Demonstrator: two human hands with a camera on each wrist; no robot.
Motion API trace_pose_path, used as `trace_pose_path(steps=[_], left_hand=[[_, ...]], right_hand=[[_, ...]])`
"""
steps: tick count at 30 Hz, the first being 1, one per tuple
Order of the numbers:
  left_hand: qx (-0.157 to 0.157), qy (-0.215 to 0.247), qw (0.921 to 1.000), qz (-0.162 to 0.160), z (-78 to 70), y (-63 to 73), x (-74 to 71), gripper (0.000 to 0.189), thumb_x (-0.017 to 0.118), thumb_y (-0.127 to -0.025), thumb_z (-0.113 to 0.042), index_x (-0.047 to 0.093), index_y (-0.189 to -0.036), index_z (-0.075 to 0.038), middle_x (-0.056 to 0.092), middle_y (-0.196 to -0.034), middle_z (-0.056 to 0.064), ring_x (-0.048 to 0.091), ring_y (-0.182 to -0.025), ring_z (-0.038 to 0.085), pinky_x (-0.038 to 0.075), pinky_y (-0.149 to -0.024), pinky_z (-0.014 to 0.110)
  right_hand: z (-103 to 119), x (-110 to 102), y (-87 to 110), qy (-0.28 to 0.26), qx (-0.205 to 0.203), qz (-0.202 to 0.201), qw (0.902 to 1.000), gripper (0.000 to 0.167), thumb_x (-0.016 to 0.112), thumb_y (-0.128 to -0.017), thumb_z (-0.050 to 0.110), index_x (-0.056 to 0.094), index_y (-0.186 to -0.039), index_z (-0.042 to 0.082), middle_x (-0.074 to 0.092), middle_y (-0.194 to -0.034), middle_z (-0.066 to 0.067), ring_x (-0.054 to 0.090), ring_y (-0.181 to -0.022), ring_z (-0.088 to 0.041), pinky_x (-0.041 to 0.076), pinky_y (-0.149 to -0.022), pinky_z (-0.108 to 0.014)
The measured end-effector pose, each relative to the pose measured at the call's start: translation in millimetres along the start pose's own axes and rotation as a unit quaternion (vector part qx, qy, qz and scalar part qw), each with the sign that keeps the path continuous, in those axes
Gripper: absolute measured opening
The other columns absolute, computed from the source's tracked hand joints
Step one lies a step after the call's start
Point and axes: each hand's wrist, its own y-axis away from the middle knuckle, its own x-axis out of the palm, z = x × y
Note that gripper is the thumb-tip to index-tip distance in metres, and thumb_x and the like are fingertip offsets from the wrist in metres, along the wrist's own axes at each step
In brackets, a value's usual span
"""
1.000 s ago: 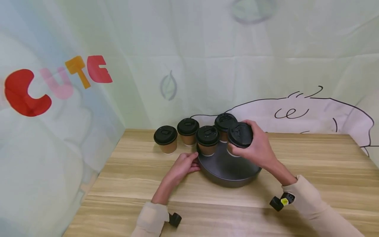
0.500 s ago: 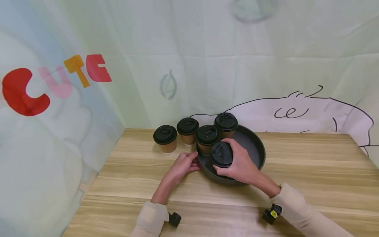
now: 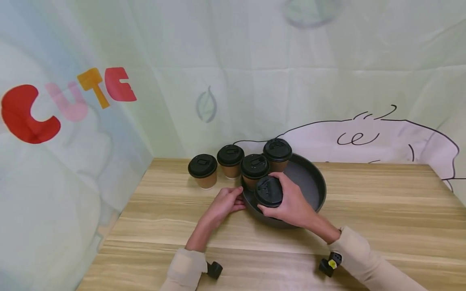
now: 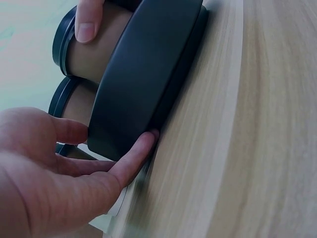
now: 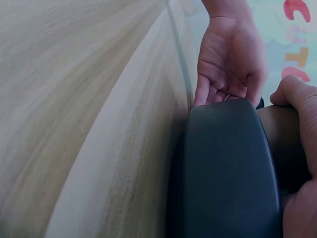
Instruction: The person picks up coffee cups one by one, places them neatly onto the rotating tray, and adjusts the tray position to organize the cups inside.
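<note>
In the head view my right hand (image 3: 293,204) grips a lidded paper coffee cup (image 3: 268,190) in the front left part of a dark round pan (image 3: 309,178). Two similar cups stand in that pan, a near one (image 3: 255,166) and a far one (image 3: 277,151). My left hand (image 3: 223,204) holds the pan's left side. The left wrist view shows its thumb (image 4: 72,131) at the rim and a finger low on the wall. From the right wrist, the held cup (image 5: 280,129) appears behind the pan wall, its base hidden.
Two more lidded cups, an outer one (image 3: 202,170) and an inner one (image 3: 231,160), stand on the wooden table (image 3: 382,202) left of the pan. A printed curtain (image 3: 255,93) hangs right behind the table's back edge.
My right hand has carried its cup left and toward me, from over the pan's middle to its front left, beside the near cup. The left hand has stayed at the pan.
</note>
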Motion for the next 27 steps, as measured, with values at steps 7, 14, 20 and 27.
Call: trace_pose_path(steps=[7,14,20,27], left_hand=[[0.0,-0.008,1.0,-0.001,-0.7,0.5,-0.8,0.041,0.043,-0.111,-0.017,0.058,-0.126,0.018,0.066,-0.11,0.023,0.068,-0.096,0.021,0.06,-0.094,0.038],[-0.005,-0.002,1.0,0.002,0.4,-0.3,-0.5,0.04,0.044,-0.111,-0.018,0.058,-0.125,0.017,0.066,-0.107,0.021,0.067,-0.093,0.019,0.06,-0.092,0.037],[-0.006,0.008,0.9999,0.008,0.9,-0.6,0.8,0.04,0.043,-0.111,-0.016,0.055,-0.125,0.019,0.065,-0.101,0.017,0.065,-0.088,0.017,0.061,-0.091,0.035],[-0.007,0.011,0.9999,0.002,0.4,0.0,1.1,0.039,0.044,-0.111,-0.016,0.056,-0.124,0.019,0.064,-0.101,0.017,0.065,-0.088,0.017,0.061,-0.091,0.038]], right_hand=[[0.8,0.8,-2.0,0.011,0.001,0.006,0.9999,0.089,0.093,-0.071,0.039,0.049,-0.141,0.009,0.061,-0.129,-0.005,0.062,-0.11,-0.02,0.055,-0.091,-0.043],[-4.4,-8.0,2.6,0.007,-0.005,0.02,0.9998,0.107,0.09,-0.074,0.052,0.036,-0.156,0.012,0.053,-0.145,-0.01,0.053,-0.129,-0.026,0.047,-0.106,-0.052],[-28.0,-29.9,7.0,-0.013,-0.023,-0.056,0.9981,0.07,0.07,-0.095,0.033,0.042,-0.153,0.006,0.054,-0.144,-0.018,0.049,-0.134,-0.033,0.04,-0.112,-0.056],[-64.4,-63.2,2.9,-0.008,0.101,-0.113,0.9884,0.055,0.049,-0.11,0.038,0.043,-0.15,0.001,0.053,-0.143,-0.026,0.045,-0.137,-0.043,0.034,-0.115,-0.063]])
